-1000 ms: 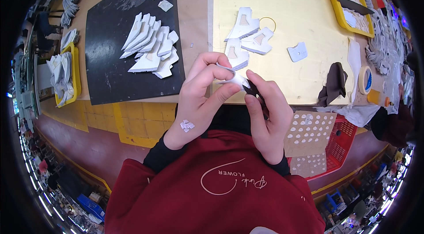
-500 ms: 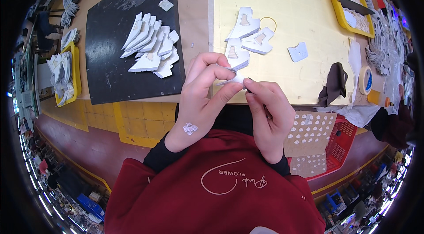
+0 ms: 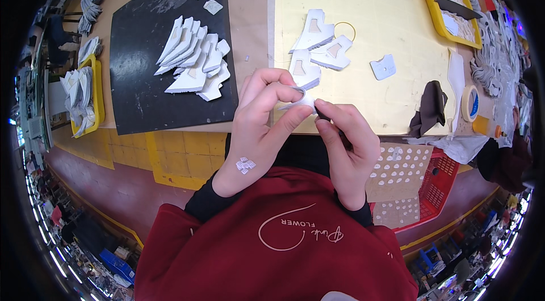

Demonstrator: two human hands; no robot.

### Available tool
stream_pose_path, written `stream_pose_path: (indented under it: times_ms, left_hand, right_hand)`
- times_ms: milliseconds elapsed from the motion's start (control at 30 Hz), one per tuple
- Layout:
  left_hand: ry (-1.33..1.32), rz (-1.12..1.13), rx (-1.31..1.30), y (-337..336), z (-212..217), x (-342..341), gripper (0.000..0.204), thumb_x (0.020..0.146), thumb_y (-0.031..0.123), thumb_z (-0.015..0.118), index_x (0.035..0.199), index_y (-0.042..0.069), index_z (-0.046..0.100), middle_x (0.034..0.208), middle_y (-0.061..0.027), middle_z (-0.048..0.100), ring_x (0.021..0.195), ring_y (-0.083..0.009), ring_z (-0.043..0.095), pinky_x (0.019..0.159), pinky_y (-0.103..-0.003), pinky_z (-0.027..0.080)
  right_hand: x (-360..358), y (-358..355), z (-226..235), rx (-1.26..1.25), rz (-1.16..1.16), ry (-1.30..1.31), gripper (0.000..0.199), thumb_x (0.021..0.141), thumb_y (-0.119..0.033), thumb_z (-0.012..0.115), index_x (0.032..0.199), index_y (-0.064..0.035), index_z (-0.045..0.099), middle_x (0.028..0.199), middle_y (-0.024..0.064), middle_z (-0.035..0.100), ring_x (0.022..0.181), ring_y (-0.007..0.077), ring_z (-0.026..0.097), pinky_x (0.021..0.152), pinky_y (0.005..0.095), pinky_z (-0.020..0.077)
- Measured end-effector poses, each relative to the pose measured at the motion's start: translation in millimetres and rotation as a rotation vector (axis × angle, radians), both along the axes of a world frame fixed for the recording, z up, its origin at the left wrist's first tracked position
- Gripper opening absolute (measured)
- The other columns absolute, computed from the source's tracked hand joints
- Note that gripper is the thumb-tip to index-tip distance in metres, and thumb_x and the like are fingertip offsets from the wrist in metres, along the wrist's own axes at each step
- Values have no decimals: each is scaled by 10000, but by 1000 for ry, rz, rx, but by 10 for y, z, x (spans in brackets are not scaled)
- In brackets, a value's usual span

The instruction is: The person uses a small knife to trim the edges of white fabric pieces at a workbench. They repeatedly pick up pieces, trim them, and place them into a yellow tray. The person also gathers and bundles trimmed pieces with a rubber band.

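My left hand (image 3: 260, 113) is closed on a small white piece (image 3: 308, 99), bent between the curled fingers and thumb. Most of this piece is hidden by the fingers. Against its right edge my right hand (image 3: 349, 145) pinches a slim dark tool (image 3: 322, 115), whose kind I cannot make out. Just beyond my hands, several white cut pieces with beige patches (image 3: 315, 34) lie partly overlapped on the pale yellow sheet (image 3: 374, 34). Small square white stickers (image 3: 244, 165) are stuck near my left wrist.
A black board (image 3: 142, 74) at left carries a fanned pile of similar white pieces (image 3: 196, 59). Right of my hands lie a flat notched piece (image 3: 383, 67), a dark cloth (image 3: 430, 109) and a tape roll (image 3: 469, 103). Yellow trays (image 3: 97, 88) and a red basket (image 3: 440, 187) stand around.
My right hand's fingers have shifted slightly at the edge of the white piece, and more of the dark tool shows. My left hand stays nearly still.
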State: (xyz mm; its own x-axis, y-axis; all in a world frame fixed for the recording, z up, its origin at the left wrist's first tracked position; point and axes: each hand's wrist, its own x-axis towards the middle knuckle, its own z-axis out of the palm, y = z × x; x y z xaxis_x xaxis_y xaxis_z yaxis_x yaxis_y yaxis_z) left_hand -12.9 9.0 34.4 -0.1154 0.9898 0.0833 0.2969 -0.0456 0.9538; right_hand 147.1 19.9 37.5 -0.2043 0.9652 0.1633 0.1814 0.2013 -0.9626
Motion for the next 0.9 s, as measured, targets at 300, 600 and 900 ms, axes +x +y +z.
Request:
stream_pose_path:
  times_ms: [300,600,900]
  left_hand:
    - [41,-5,11,-6,9,2,161,869,151,723,929,41,621,1068,-90,542,1030,-257,509,892,-338,401]
    - [241,-24,134,72,-28,-27,151,866,160,715,907,37,638,1332,-148,513,1311,-402,396,1073,-471,321]
    - [526,119,228,235,-190,-41,123,773,128,738,826,47,662,1342,-138,544,1336,-406,391,1093,-486,318]
  right_hand:
    - [8,13,3,102,-8,-115,296,854,91,657,1123,-25,700,863,63,627,659,103,545,577,234,450]
    - [139,42,-84,-785,159,669,277,1014,-94,518,1281,-40,566,884,35,551,611,61,404,556,187,335]
    - [-80,-94,102,25,343,-116,276,804,71,649,1057,-29,696,839,79,621,701,172,607,615,291,480]
